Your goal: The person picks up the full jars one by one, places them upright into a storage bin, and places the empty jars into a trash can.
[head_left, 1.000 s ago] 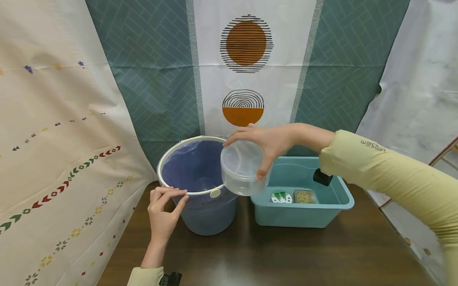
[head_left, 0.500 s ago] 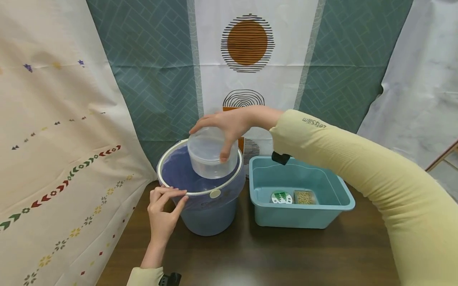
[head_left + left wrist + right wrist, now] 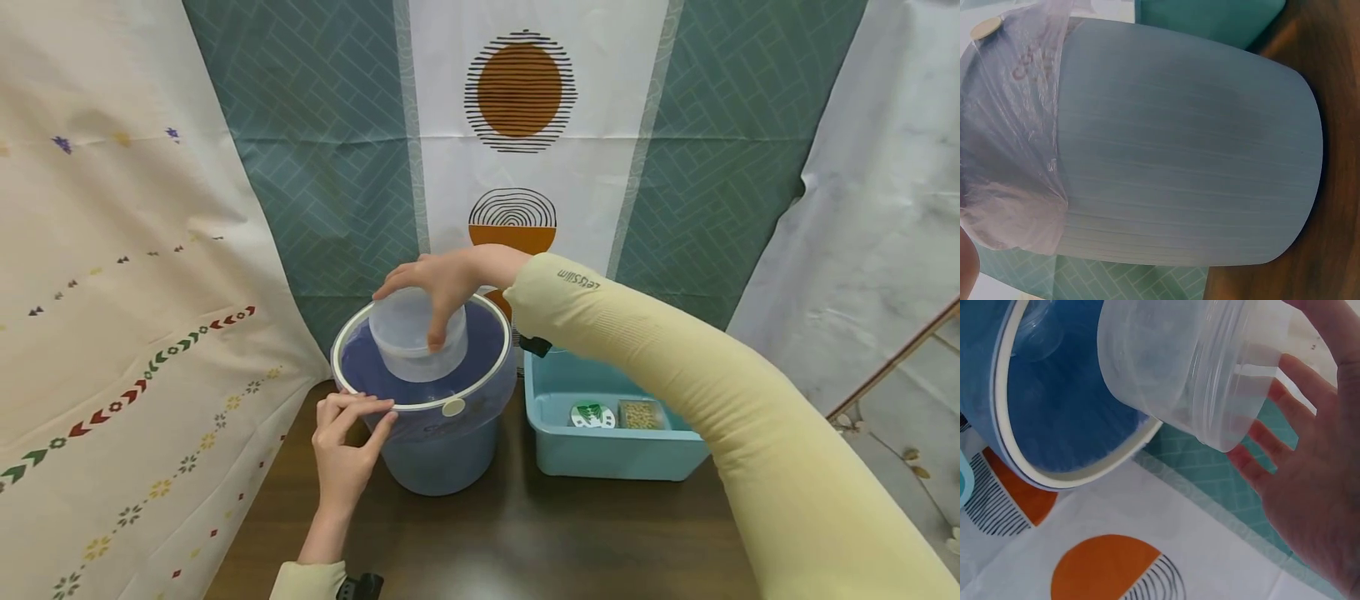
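A blue trash can (image 3: 442, 458) with a white rim ring stands on the table, lined with a clear plastic bag (image 3: 1016, 137). Over its mouth my right hand (image 3: 442, 283) grips a clear round plastic tub (image 3: 408, 337) from above, thumb on the near side and fingers around the far side. The right wrist view shows the tub tilted, partly in front of the can's opening. Deeper inside the can lies another clear round plastic piece (image 3: 1038, 334). My left hand (image 3: 345, 450) pinches the near-left rim, fingers over the top and thumb at the front.
To the right stands a teal plastic basin (image 3: 615, 454), partly behind my right sleeve. Inside it are a round white-and-green lid or label (image 3: 592, 416) and a small clear box of beige pellets (image 3: 641, 415). Patterned cloths (image 3: 517, 100) hang behind and beside the brown table (image 3: 570, 542).
My right hand has carried the tub leftward from beside the can to over its mouth, then a little lower and farther left. My left hand keeps its place on the rim.
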### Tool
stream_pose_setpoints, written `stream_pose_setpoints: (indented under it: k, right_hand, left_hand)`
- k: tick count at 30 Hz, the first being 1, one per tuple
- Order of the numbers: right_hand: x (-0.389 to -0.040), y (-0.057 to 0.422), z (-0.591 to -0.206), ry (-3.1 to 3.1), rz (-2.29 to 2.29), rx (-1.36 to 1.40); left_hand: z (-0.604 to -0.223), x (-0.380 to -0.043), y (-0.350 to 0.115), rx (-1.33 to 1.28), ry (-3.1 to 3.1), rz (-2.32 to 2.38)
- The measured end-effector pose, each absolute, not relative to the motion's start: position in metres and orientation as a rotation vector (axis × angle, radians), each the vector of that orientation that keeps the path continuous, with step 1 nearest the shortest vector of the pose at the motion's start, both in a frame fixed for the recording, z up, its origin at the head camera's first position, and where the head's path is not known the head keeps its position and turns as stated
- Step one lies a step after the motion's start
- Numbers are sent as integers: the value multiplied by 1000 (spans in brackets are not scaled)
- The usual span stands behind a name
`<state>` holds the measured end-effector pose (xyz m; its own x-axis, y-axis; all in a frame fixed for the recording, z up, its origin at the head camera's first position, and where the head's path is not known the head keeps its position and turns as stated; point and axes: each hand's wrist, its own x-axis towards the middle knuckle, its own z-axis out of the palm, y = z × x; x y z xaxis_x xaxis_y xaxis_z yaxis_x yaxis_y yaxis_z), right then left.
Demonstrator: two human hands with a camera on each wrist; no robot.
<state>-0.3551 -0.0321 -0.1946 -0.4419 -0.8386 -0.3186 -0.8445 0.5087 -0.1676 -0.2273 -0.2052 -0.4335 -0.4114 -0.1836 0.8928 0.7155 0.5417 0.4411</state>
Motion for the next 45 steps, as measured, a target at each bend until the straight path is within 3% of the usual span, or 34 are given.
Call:
stream_pose_setpoints:
  k: [17, 31, 45]
  right_hand:
    - [-365, -34, -218, 2430, 52, -1386]
    - [-373, -1, -236, 2472, -90, -1367]
    - [-374, 20, -236, 2479, -207, -1379]
  left_hand:
    - [-425, -224, -196, -463, -1711, -1072]
    - [-408, -213, -187, -483, -1694, -1087]
    - [-425, -223, -199, -440, -1730, -1073]
